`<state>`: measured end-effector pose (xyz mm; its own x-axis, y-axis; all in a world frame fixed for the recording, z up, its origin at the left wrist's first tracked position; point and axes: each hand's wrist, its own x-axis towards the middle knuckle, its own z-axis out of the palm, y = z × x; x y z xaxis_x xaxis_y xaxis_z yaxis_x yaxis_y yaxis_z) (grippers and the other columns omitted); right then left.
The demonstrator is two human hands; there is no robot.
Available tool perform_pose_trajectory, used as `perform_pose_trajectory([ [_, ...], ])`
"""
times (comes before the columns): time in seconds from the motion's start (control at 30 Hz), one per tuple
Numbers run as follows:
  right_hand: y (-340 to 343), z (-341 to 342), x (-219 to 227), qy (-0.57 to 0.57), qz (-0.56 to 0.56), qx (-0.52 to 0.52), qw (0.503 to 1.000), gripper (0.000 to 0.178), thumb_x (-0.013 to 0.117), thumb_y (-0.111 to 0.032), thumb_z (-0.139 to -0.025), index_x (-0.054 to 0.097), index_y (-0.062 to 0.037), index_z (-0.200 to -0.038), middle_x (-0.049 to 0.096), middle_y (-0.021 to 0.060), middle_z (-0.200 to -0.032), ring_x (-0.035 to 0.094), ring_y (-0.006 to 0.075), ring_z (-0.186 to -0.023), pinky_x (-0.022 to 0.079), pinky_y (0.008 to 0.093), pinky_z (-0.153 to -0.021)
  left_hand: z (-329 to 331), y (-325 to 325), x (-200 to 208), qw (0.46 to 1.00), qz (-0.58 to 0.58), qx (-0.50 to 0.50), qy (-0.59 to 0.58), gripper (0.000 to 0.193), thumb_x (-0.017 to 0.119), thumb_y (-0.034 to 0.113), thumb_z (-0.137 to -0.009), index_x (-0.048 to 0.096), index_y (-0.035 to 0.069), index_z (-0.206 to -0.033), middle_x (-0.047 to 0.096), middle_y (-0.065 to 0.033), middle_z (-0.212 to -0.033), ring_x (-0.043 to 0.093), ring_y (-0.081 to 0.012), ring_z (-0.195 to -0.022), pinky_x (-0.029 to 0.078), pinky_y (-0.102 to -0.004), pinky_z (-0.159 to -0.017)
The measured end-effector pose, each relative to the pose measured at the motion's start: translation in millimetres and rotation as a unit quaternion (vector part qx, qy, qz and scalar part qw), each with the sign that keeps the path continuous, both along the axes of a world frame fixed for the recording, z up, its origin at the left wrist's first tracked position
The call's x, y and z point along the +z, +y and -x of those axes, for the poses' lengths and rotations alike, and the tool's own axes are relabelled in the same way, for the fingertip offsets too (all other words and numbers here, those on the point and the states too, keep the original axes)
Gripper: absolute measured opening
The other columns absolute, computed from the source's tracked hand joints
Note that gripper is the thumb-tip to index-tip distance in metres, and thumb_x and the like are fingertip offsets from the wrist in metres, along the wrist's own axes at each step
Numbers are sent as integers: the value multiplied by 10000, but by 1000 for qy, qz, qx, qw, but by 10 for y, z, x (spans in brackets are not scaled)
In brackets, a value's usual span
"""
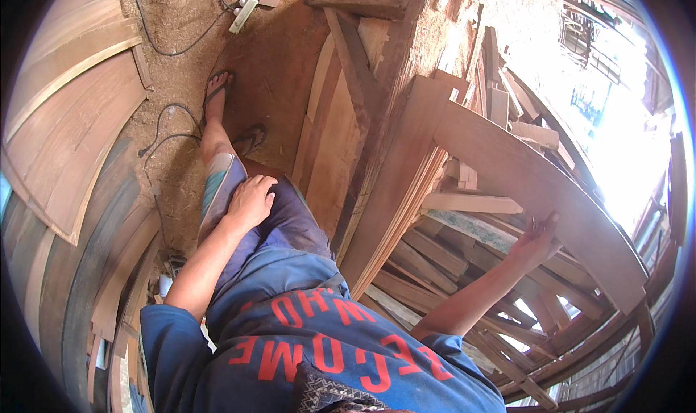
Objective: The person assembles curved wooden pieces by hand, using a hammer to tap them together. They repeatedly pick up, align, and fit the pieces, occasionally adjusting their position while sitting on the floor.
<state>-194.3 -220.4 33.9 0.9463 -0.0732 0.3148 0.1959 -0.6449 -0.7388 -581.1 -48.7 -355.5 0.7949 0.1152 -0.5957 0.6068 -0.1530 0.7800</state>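
My left hand (254,201) rests on the dark blue shorts (290,214) over my thigh, its fingers loosely bent and holding nothing. Reaching out to the right, my right hand (538,240) grips the near edge of a wide, smooth brown wooden board (522,168). The thumb lies on the board's top face, and part of the fingers is hidden. At its far left end the board meets a long upright-looking plank (406,159) with several grooved edges, beside my right side.
Offcuts (500,109) and loose planks (428,257) pile up beyond and below the board. A rough timber beam (377,123) runs along my right. Stacked wooden panels (87,116) stand at left. A black cable (148,152) and a white power strip (243,16) lie on the sawdust-covered floor.
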Motion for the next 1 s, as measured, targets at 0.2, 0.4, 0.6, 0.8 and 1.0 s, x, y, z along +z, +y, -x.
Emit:
perform_pose_trajectory([
  [0.2, -62, -50, 4, -1, 3, -4, 1000, 709, 794, -192, -973, 370, -63, -1528, 611, 170, -1411, 656, 286, -1223, 601, 504, -940, -11, 6, -17, 1000, 0, 2, -7, 314, 686, 135, -963, 643, 61, -1265, 680, -177, -1201, 637, -389, -1175, 504, -507, -1019],
  [0.4, -372, -239, 43, 16, -22, 17, 999, 655, 796, -185, -970, 433, -73, -1504, 643, 159, -1359, 660, 265, -1209, 613, 475, -911, -14, 28, -85, 999, 19, 27, -15, 287, 687, 90, -953, 653, 56, -1237, 688, -178, -1186, 649, -394, -1157, 524, -488, -998],
  [0.6, -391, -128, 36, 12, -27, 7, 1000, 530, 782, -177, -970, 523, -21, -1406, 643, 160, -1312, 647, 281, -1205, 588, 520, -926, -619, 318, -6, 994, 38, 32, -94, 255, 672, 46, -947, 656, 45, -1201, 695, -181, -1174, 659, -399, -1142, 537, -489, -971],
  [0.8, -377, -176, 25, 9, -30, -29, 999, 584, 791, -163, -957, 487, -32, -1438, 626, 160, -1323, 639, 278, -1208, 581, 503, -921, -2615, 858, 354, 954, -62, 32, -290, 298, 662, 75, -955, 652, 41, -1251, 685, -167, -1240, 639, -386, -1199, 512, -487, -1063],
  [1.0, -245, -114, -6, -7, -16, -38, 999, 617, 797, -179, -950, 481, -36, -1461, 628, 153, -1325, 641, 265, -1199, 586, 451, -872, -3980, 746, 722, 895, -140, -88, -415, 518, 783, 29, -852, 651, 72, -1351, 675, -122, -1327, 604, -312, -1302, 478, -454, -1143],
])
